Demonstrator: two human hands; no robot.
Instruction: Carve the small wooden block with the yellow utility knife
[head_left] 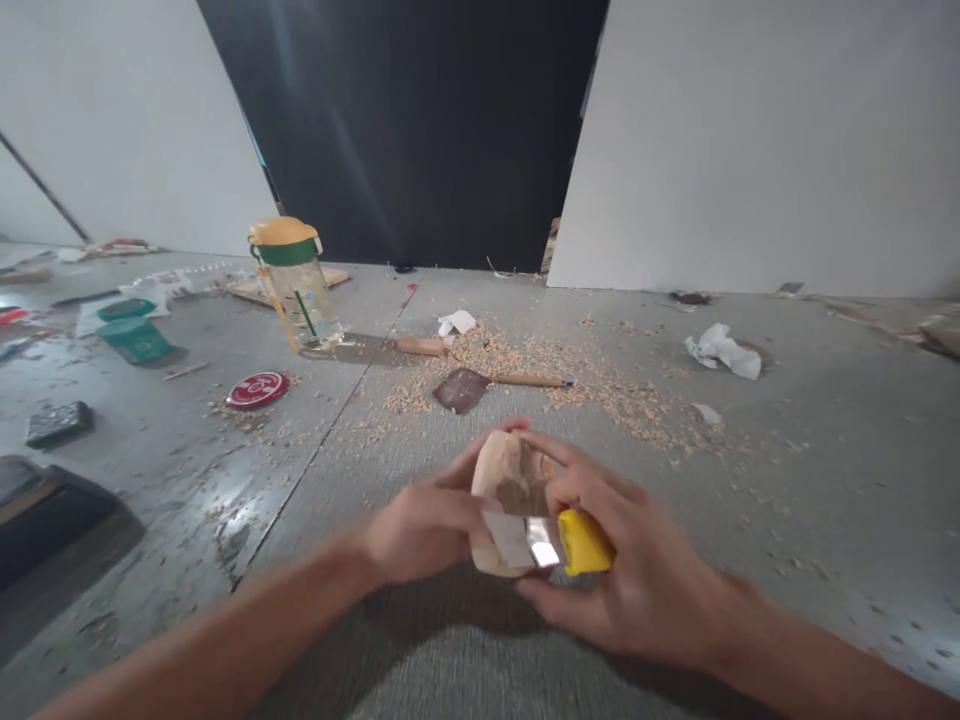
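Observation:
My left hand is closed around a pale rounded piece of wood, held low over the grey table. My right hand grips a knife by its yellow handle. The short metal blade lies flat against the lower face of the wood, pointing left toward my left thumb. Both forearms reach in from the bottom edge. My right fingers curl over the top of the wood as well.
Wood shavings lie scattered beyond my hands, with a brown sandpaper piece and a wooden-handled tool. A clear bottle with yellow lid, a red round lid, a green container and crumpled paper sit around.

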